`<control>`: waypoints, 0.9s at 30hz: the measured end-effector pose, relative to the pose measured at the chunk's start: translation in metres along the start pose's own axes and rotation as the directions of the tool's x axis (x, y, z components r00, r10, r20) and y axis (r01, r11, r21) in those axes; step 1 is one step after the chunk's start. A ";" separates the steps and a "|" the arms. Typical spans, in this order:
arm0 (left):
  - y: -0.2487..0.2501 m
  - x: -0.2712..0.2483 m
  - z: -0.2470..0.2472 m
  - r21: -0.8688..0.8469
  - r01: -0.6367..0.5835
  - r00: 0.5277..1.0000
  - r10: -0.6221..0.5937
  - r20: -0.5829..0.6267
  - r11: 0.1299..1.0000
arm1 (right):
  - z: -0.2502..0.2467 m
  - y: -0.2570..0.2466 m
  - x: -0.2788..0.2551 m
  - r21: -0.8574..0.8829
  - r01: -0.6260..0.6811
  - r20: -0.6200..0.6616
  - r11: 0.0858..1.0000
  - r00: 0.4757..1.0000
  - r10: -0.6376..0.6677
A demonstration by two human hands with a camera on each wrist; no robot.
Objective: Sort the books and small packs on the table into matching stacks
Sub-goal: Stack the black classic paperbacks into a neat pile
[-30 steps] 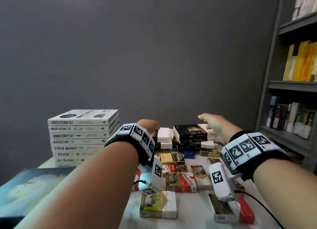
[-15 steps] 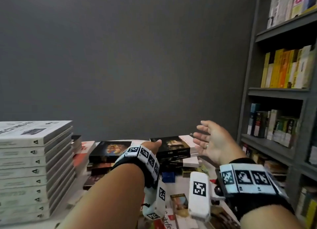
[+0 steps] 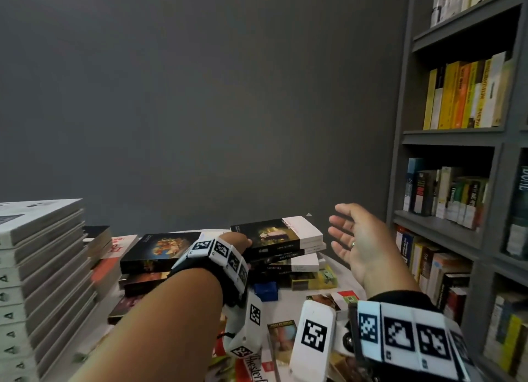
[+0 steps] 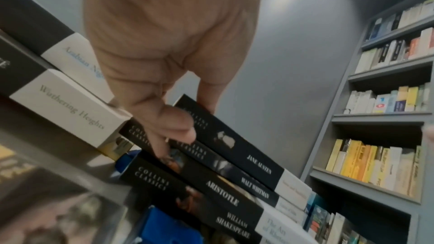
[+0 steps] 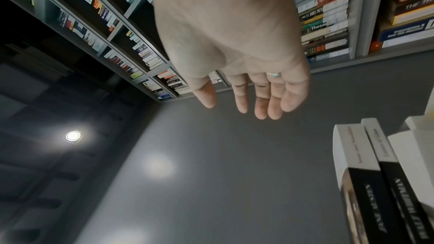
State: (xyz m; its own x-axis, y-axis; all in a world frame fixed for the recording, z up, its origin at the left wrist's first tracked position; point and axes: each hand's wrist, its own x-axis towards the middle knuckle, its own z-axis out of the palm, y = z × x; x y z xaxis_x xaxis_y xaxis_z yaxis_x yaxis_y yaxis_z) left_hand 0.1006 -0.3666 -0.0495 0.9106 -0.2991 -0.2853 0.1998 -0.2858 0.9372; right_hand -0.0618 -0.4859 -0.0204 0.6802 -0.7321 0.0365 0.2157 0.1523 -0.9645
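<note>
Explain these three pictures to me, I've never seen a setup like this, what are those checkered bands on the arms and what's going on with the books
No machine here: a person wears cameras on the head and both wrists, and the checkered bands are printed marker squares strapped to the wrists. The wide picture is the head view; the other two look along each hand. On the table lie stacks of books and small packs. The left hand grips the end of the black Jane Austen book, topmost of a stack of dark classics. The right hand is open in the air beside that stack, holding nothing. A bookshelf stands to the right.
</note>
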 end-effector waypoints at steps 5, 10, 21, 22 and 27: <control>0.002 0.005 -0.007 0.030 -0.007 1.000 0.006 0.014 1.000 | -0.010 0.003 0.004 -0.064 0.037 -0.053 0.997 0.998 -0.040; 0.009 -0.002 -0.009 -0.181 -0.091 0.996 0.091 -0.010 0.979 | -0.015 0.003 0.007 -0.059 0.039 -0.065 0.998 0.997 -0.043; 0.036 -0.053 -0.007 -0.446 -0.345 0.933 0.353 -0.067 0.826 | -0.018 -0.002 0.005 0.012 -0.002 -0.085 1.000 0.996 0.003; 0.039 -0.058 -0.007 -0.444 -0.366 0.920 0.389 -0.043 0.818 | -0.019 -0.002 0.005 0.036 -0.012 -0.075 0.999 0.997 0.014; 0.048 -0.077 -0.005 -0.433 -0.450 0.851 0.522 0.058 0.781 | -0.021 -0.006 0.005 0.202 -0.062 0.066 0.977 0.997 0.049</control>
State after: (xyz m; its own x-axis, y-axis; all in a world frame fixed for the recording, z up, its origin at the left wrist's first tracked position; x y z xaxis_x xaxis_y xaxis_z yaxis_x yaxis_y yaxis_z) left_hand 0.0424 -0.3527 0.0189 0.8581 -0.4565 0.2353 -0.0973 0.3052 0.9473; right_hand -0.0749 -0.5045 -0.0197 0.7346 -0.6785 0.0062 0.3104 0.3280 -0.8922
